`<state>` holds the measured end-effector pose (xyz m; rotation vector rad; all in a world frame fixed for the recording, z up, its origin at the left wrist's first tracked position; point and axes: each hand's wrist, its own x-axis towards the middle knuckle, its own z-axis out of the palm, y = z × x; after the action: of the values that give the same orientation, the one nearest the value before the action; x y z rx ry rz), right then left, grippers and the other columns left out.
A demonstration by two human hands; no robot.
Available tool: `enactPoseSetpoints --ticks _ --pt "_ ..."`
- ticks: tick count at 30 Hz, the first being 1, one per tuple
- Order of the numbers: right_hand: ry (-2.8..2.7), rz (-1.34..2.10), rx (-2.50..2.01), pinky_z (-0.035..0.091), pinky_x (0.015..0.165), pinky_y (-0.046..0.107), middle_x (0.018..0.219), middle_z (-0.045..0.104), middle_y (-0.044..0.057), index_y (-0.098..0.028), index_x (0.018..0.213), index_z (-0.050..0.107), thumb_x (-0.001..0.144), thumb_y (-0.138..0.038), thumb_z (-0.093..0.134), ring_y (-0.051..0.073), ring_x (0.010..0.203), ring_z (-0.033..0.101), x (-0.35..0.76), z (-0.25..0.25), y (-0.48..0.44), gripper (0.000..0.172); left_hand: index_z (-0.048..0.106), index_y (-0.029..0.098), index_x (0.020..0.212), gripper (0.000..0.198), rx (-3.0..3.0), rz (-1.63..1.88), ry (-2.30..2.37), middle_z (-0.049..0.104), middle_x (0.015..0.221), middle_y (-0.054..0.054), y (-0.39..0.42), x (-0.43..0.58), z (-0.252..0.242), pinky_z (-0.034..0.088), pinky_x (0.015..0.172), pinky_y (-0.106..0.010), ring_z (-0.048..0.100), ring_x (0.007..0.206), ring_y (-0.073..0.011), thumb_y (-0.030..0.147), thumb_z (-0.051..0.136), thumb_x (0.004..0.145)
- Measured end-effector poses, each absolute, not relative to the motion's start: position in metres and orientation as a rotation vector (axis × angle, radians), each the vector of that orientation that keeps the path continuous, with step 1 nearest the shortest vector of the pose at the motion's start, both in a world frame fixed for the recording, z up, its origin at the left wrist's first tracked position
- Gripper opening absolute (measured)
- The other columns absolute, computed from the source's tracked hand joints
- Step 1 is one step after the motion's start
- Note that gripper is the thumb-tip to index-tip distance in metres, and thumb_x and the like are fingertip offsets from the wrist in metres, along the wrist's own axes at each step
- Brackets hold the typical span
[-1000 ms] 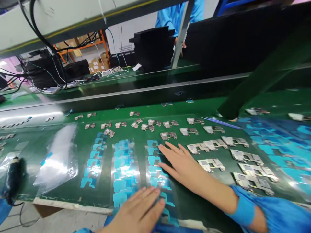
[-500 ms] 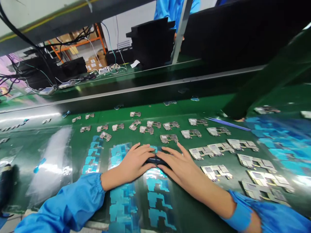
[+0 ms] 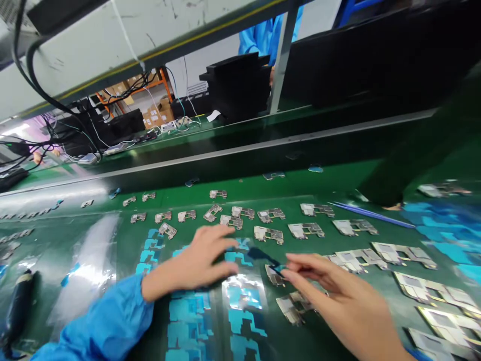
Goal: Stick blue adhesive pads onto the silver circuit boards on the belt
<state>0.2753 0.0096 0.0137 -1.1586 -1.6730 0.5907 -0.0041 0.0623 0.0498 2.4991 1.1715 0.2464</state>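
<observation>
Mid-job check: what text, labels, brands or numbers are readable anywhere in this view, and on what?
No text can be read anywhere.
Cardboard boxes at the back: any print is too small to read.
White slip by the black stack: blurred, unreadable.
Metal parts on the bench: no markings visible.
Blue film piece pinched in the right hand: no print visible.

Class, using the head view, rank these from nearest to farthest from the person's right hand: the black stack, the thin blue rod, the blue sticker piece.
1. The blue sticker piece: pinched in the fingers of the right hand, just to its left.
2. The thin blue rod: lying flat beyond the hand, to the right.
3. The black stack: at the back, on the far side.
</observation>
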Motion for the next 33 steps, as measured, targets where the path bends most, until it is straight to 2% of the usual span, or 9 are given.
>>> enactPoseSetpoints --ticks 2,3,6,10,14,19,25,30,33 --pt "-1.529 0.801 -1.221 0.064 0.055 0.027 0.074 0.076 0.002 -0.026 0.098 0.074 0.085 -0.039 0.074 0.021 0.061 0.074 0.275 0.015 0.013 0.019 0.071 0.022 0.114 0.027 2.418 0.31 1.359 0.067 0.132 -0.01 0.115 -0.008 0.057 0.038 0.114 -0.049 0.056 0.13 -0.0285 0.037 0.053 0.102" --pt "-1.502 0.873 -1.221 0.064 0.054 0.027 0.073 0.076 0.002 -0.025 0.095 0.075 0.083 -0.041 0.075 0.021 0.061 0.074 0.274 0.015 0.015 0.02 0.072 0.019 0.113 0.024 2.388 0.328 1.443 0.068 0.127 -0.012 0.143 -0.01 0.057 0.038 0.113 -0.051 0.057 0.126 -0.0298 0.03 0.055 0.1" --pt "-1.529 0.96 -1.191 0.063 0.056 0.026 0.075 0.075 0.004 -0.026 0.077 0.075 0.082 -0.047 0.075 0.02 0.061 0.073 0.272 0.017 0.02 0.021 0.072 0.014 0.11 0.033 2.316 0.341 1.55 0.066 0.125 -0.017 0.213 -0.013 0.05 0.038 0.109 -0.058 0.055 0.123 -0.0368 0.021 0.08 0.079" --pt "-1.501 1.039 -1.184 0.061 0.055 0.026 0.072 0.073 0.003 -0.025 0.076 0.072 0.085 -0.05 0.07 0.021 0.062 0.073 0.273 0.021 0.025 0.027 0.073 0.014 0.089 0.029 2.246 0.414 1.507 0.07 0.106 -0.011 0.245 -0.013 0.041 0.042 0.107 -0.047 0.058 0.118 -0.0316 0.015 0.087 0.064" --pt "-1.354 1.052 -1.252 0.063 0.057 0.029 0.07 0.076 0.004 -0.024 0.077 0.074 0.079 -0.05 0.076 0.022 0.063 0.074 0.278 0.022 0.031 0.027 0.066 0.011 0.099 0.027 2.105 0.623 1.506 0.07 0.099 -0.011 0.212 -0.008 0.043 0.054 0.092 -0.039 0.067 0.096 -0.0239 0.018 0.077 0.075" --pt "-1.179 1.089 -1.26 0.066 0.068 0.034 0.091 0.082 0.01 -0.025 0.076 0.078 0.071 -0.052 0.084 0.027 0.081 0.078 0.281 0.014 0.031 0.028 0.056 0.013 0.121 0.045 1.698 0.827 1.321 0.073 0.096 -0.009 0.091 0.014 0.02 0.06 0.067 -0.029 0.072 0.075 -0.0169 0.029 0.073 0.083" --pt "-1.314 1.375 -1.284 0.066 0.07 0.034 0.095 0.082 0.012 -0.024 0.07 0.08 0.069 -0.055 0.085 0.028 0.082 0.079 0.269 0.006 0.02 0.031 0.069 0.016 0.114 0.042 1.335 0.81 1.107 0.076 0.087 -0.006 0.007 0.039 -0.005 0.065 0.072 -0.032 0.075 0.074 -0.0184 0.023 0.08 0.075" --pt "-1.443 1.339 -1.445 0.05 0.037 0.024 0.07 0.077 0.007 -0.025 0.067 0.081 0.068 -0.058 0.083 0.017 0.045 0.063 0.265 0.003 0.019 0.033 0.07 0.018 0.116 0.042 1.319 0.799 1.048 0.077 0.096 -0.006 0.016 0.035 -0.005 0.067 0.078 -0.035 0.077 0.079 -0.0195 0.022 0.082 0.076" --pt "-1.45 1.331 -1.474 0.047 0.035 0.025 0.067 0.076 0.007 -0.026 0.066 0.081 0.067 -0.06 0.083 0.017 0.044 0.06 0.267 0.001 0.021 0.035 0.071 0.018 0.118 0.043 1.377 0.787 1.057 0.077 0.099 -0.007 0.016 0.034 -0.004 0.067 0.08 -0.034 0.077 0.081 -0.0192 0.024 0.083 0.077"
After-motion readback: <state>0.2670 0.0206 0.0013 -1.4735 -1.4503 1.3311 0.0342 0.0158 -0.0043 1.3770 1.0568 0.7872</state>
